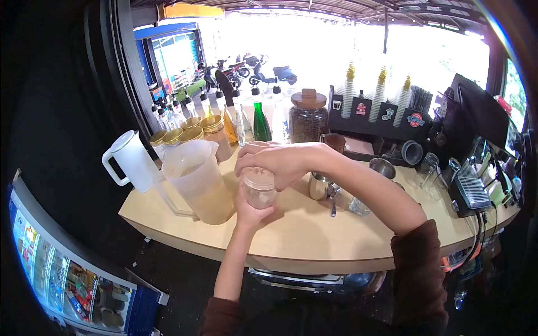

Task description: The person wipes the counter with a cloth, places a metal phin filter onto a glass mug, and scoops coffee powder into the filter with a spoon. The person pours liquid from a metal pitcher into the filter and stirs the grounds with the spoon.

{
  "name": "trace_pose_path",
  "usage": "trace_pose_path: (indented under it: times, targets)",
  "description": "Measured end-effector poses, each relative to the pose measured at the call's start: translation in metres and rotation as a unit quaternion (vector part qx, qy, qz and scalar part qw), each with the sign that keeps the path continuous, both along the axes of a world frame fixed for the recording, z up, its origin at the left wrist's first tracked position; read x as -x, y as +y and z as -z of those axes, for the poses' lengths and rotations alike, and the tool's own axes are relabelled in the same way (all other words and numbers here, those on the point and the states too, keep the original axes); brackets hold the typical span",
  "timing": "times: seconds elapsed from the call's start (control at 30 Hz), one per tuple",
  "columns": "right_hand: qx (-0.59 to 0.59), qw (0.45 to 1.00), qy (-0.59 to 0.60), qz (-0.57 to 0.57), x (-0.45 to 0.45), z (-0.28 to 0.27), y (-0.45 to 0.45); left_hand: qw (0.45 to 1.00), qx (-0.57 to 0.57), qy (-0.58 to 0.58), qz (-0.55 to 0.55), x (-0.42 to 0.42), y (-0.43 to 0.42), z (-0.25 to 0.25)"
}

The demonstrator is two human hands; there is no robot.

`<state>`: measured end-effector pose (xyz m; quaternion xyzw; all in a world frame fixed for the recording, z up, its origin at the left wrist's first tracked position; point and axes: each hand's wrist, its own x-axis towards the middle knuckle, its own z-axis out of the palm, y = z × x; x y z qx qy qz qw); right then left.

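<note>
Clear cup [260, 197] upright in center of frame, above the near part of the wooden desk [314, 243]; can't tell if its base touches the desk. Left hand [253, 211] grasps the cup low down, arm coming up from bottom center. Right hand [280, 163] closed over the cup's top and upper side, arm reaching in from lower right; fingers partly hide the rim, can't tell if a lid is on. Large translucent pitcher [199, 182] just left of the cup, pale yellowish liquid inside, handle toward lower left. White pitcher [133, 159] beside it, left of frame. Gold-lidded containers [216, 134] and pump bottles behind, upper left of center; green bottle [261, 123] among them. Wooden-lidded jar of dark beans [309, 120] upper center. Metal cup [319, 186] right of the hands, spoon [333, 203] near it. Black organizer [364, 120] with stacked cups [348, 98] upper right. Parked scooters [274, 74] outside, top of frame. Glass-door fridge [67, 274] lower left
</note>
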<state>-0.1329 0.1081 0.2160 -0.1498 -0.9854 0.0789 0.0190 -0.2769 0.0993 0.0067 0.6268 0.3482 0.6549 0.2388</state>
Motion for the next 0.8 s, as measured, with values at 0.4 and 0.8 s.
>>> trace_pose_path:
  times: [0.4, 0.8]
  targets:
    - [-0.059, 0.954, -0.074, 0.283, 0.018, -0.020, -0.046, 0.994, 0.000, 0.057, -0.095, 0.006, -0.007, 0.012]
    - [-0.124, 0.906, 0.234, 0.330, -0.041, -0.010, 0.022, 0.975, -0.019, 0.088, -0.206, 0.007, -0.006, 0.009]
